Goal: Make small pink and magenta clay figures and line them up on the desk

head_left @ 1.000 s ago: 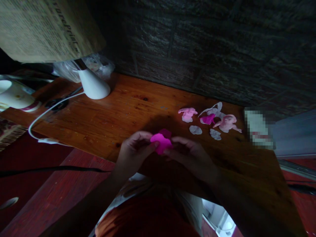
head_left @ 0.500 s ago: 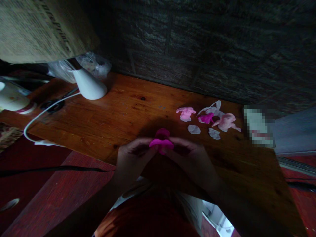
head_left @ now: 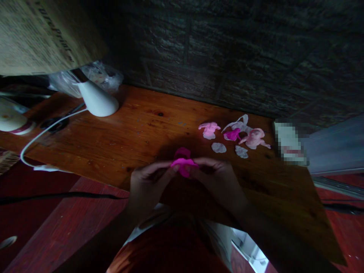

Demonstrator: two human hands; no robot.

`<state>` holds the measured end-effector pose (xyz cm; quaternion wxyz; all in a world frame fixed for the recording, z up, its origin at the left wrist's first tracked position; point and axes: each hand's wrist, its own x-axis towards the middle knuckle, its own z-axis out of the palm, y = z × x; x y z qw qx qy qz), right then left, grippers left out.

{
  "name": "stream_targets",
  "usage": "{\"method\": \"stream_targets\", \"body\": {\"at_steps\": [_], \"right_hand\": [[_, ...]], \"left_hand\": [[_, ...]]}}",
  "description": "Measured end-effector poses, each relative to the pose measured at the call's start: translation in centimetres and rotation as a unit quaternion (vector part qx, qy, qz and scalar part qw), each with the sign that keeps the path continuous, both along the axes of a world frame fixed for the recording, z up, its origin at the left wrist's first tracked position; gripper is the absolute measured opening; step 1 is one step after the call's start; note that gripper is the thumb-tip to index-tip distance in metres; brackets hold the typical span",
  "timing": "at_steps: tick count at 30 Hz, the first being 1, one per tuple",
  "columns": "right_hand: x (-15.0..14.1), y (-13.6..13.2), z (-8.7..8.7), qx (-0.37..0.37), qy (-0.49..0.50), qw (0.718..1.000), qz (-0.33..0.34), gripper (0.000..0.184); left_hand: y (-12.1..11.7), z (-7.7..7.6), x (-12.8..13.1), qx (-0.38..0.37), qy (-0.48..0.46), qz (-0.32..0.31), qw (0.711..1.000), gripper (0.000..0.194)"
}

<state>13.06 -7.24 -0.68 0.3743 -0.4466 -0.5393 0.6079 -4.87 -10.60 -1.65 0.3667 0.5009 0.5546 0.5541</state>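
Note:
Both hands pinch a soft, lobed magenta piece (head_left: 184,167) in front of my body, just above the near part of the wooden table. It looks like modelling clay, but the dim light hides its exact material. My left hand (head_left: 150,185) grips its left side between thumb and fingers. On the opposite side my right hand (head_left: 218,184) holds it the same way, thumbs close together at the middle. One rounded, darker lobe sticks up beyond the fingertips.
Pink shaped pieces (head_left: 209,129), a smaller magenta piece (head_left: 232,134) and pale scraps (head_left: 218,147) lie to the right. A blurred-out pale object (head_left: 289,144) stands near the right edge. At left are a white lamp base (head_left: 99,100), its cord (head_left: 42,133) and a cup-like container (head_left: 15,117).
The view has shifted slightly, so the table things sit a little further left. My thumbs have moved on the magenta piece, and its near edge looks flatter.

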Motion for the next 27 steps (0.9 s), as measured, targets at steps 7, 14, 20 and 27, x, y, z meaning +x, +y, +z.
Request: {"method": "stream_targets", "body": {"at_steps": [7, 14, 20, 27], "right_hand": [[0.3, 0.2, 0.0, 0.012, 0.032, 0.999, 0.033, 0.03], [1.0, 0.6, -0.3, 0.038, -0.001, 0.997, 0.063, 0.014], [1.0, 0.6, -0.1, 0.072, -0.015, 0.995, 0.063, 0.012], [0.9, 0.5, -0.1, 0.09, -0.024, 0.994, 0.064, 0.01]], "left_hand": [[0.7, 0.5, -1.3, -0.072, -0.058, -0.119, 0.989, 0.008], [1.3, 0.4, -1.2, -0.134, -0.104, -0.188, 0.968, 0.01], [1.2, 0.5, -1.0, -0.127, -0.155, -0.167, 0.965, 0.013], [1.4, 0.8, -1.1, -0.134, -0.134, -0.154, 0.97, 0.008]]}}
